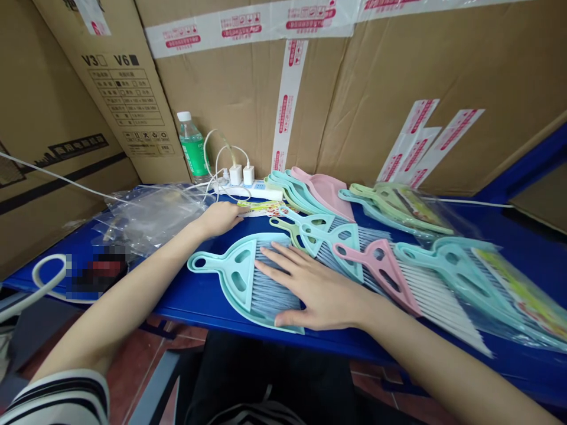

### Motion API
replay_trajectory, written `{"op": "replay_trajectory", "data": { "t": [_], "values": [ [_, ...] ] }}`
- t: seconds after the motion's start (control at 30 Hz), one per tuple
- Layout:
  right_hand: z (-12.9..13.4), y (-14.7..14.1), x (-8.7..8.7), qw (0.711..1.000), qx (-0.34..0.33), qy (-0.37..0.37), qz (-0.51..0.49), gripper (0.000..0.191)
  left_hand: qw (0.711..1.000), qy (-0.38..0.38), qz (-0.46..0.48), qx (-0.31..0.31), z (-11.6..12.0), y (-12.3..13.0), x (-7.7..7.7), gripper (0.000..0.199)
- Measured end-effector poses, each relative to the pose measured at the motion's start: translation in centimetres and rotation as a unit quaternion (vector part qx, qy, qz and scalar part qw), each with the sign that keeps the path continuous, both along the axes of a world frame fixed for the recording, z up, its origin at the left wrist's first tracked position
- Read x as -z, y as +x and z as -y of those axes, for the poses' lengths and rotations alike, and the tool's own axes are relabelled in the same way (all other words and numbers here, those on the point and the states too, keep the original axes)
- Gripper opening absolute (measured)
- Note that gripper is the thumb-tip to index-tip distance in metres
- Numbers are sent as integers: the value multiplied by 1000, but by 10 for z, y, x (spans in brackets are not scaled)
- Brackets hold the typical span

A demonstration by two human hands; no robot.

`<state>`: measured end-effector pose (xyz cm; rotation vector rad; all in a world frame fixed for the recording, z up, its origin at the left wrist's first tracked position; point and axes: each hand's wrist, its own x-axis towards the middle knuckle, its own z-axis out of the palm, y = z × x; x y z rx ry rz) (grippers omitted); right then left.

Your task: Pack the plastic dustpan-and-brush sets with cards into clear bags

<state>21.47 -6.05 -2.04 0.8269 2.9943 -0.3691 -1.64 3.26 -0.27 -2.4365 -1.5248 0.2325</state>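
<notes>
Two open hands rest on a long, bright blue table top (199, 311). The left hand (219, 217) lies flat with its fingers loose, and its tips reach the end of a thin, colourful paper label (260, 207). It is not gripping anything. The right hand (321, 290) is open too, with its fingers spread, and it presses down on a mint-green plastic hand brush with grey-blue bristles (241, 274). That brush lies flat near the front of the table, right under the palm.

More mint-green and pink plastic brushes (381, 265) lie next to it, overlapping like a messy fan. One long bristle tip pokes out near the front edge on the right, so a small bump could knock that brush off the table. If the right hand pushes too hard, the thin bristles could bend. The smooth plastic could also slide and pull its neighbours along.

Behind the left hand sits a white power strip (248, 190) with two white plug chargers (241, 175) and curly white cords. A clear plastic bottle with a green label (191, 144) stands close by. A quick reach could snag a cord or tip the bottle, and spilled water near the plugs would be unsafe.
</notes>
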Motion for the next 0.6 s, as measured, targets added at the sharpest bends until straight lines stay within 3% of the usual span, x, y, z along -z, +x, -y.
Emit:
{"op": "replay_trajectory", "data": {
  "t": [0.6],
  "values": [
    [-2, 3, 1, 1000, 8, 13, -24, 84, 999, 22, 26, 24, 4, 0, 1, 34]
  ]
}}
